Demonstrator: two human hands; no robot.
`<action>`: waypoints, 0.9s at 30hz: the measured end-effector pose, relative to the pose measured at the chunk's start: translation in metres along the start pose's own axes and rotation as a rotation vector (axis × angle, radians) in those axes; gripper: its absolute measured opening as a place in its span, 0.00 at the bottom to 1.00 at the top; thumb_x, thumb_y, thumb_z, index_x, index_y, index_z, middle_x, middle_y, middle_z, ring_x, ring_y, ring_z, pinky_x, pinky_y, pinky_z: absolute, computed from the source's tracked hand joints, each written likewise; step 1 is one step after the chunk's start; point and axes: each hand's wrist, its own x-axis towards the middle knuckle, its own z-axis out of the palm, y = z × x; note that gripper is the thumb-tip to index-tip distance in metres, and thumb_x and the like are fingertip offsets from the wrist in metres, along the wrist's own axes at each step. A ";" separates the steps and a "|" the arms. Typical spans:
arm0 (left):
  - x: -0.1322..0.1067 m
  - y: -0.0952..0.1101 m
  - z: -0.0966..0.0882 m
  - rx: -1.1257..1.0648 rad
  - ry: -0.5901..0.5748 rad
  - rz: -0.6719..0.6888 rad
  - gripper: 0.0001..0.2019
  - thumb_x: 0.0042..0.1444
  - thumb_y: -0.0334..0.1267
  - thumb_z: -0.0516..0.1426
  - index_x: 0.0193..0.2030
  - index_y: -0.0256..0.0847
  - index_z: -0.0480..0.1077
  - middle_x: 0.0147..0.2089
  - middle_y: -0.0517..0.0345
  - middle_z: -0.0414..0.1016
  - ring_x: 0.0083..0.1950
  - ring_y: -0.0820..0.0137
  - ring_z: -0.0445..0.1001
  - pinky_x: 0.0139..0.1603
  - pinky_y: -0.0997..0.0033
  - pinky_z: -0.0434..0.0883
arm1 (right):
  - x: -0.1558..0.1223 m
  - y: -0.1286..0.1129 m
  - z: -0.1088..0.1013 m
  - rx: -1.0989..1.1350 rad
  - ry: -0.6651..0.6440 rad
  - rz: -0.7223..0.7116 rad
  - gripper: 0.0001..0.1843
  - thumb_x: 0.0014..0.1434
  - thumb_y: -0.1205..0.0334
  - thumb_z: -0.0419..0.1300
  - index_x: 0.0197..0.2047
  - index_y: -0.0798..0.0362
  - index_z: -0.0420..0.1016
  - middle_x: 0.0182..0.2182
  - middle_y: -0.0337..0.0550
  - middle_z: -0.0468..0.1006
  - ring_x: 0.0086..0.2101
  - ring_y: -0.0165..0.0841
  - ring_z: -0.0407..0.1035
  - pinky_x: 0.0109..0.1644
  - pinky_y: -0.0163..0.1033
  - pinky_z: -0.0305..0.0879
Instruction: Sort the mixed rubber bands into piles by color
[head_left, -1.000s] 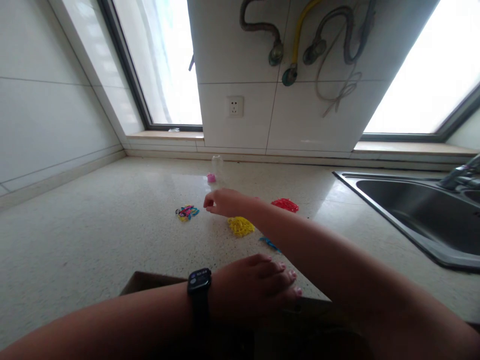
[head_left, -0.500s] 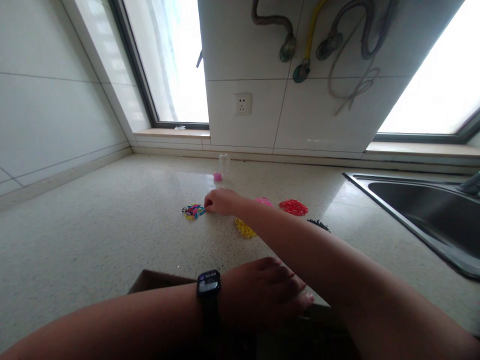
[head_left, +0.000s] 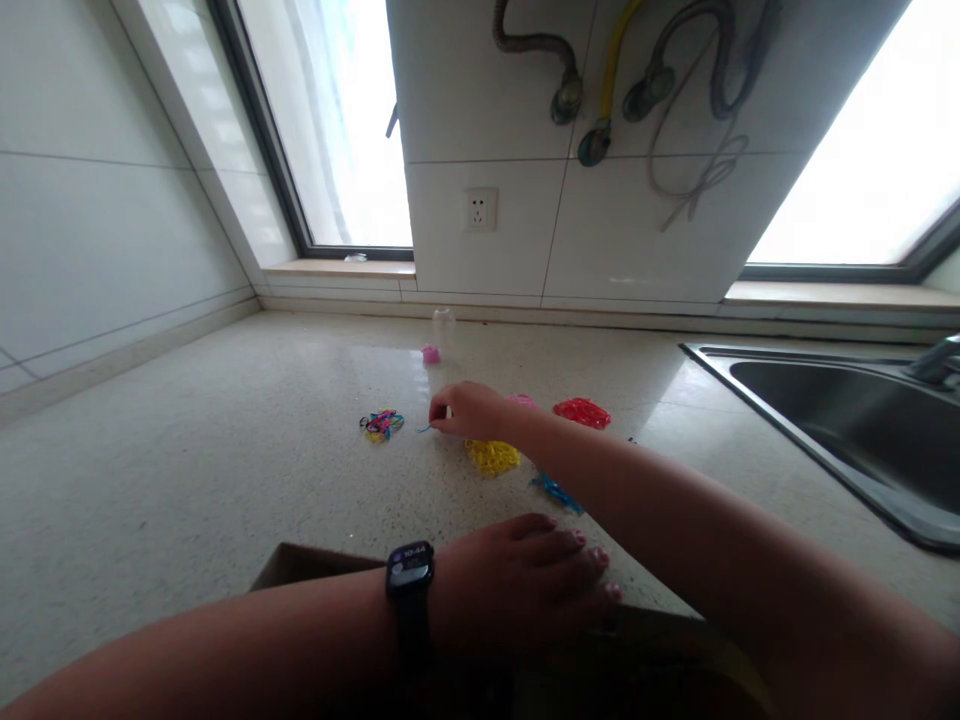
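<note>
My right hand [head_left: 472, 410] pinches a thin blue rubber band [head_left: 424, 430] between thumb and fingertips, just above the counter. To its left lies a small pile of mixed-colour rubber bands [head_left: 382, 426]. Beneath the right wrist is a yellow pile [head_left: 493, 458], with a pink pile [head_left: 523, 401] partly hidden behind the wrist. A red pile [head_left: 583, 413] sits beyond the forearm, and a blue pile [head_left: 557, 492] shows on its near side. Black bands are almost wholly covered by the arm. My left hand [head_left: 517, 575] rests at the counter's near edge, fingers stretched out, holding nothing.
A clear plastic container [head_left: 443, 328] and a pink piece [head_left: 430, 354] stand near the back wall. At the right, a steel sink [head_left: 709, 365] is set into the speckled counter [head_left: 225, 450]. A dark watch [head_left: 410, 566] is on my left wrist.
My right hand has drawn back to the right from the mixed pile, and a blue rubber band now shows in its fingers. The blue pile has come into sight. My left hand stays put.
</note>
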 end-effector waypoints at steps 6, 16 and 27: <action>0.000 0.001 -0.002 0.028 -0.038 0.011 0.19 0.71 0.39 0.50 0.64 0.37 0.66 0.66 0.49 0.68 0.62 0.61 0.68 0.61 0.59 0.67 | -0.052 0.007 -0.027 0.119 0.103 0.042 0.05 0.57 0.64 0.63 0.36 0.55 0.81 0.30 0.41 0.79 0.29 0.28 0.69 0.35 0.33 0.59; 0.001 0.001 -0.003 0.017 -0.052 0.013 0.21 0.69 0.39 0.53 0.65 0.36 0.64 0.66 0.48 0.67 0.64 0.61 0.68 0.63 0.57 0.67 | -0.144 0.033 -0.064 0.328 0.263 0.245 0.07 0.57 0.60 0.63 0.36 0.56 0.76 0.27 0.39 0.74 0.27 0.28 0.65 0.31 0.35 0.60; 0.003 0.003 -0.005 -0.001 -0.094 -0.009 0.20 0.71 0.38 0.50 0.66 0.38 0.64 0.68 0.52 0.66 0.66 0.62 0.65 0.65 0.58 0.65 | -0.183 0.048 -0.065 0.406 0.464 0.271 0.09 0.58 0.56 0.63 0.35 0.54 0.75 0.26 0.38 0.72 0.27 0.28 0.61 0.31 0.37 0.59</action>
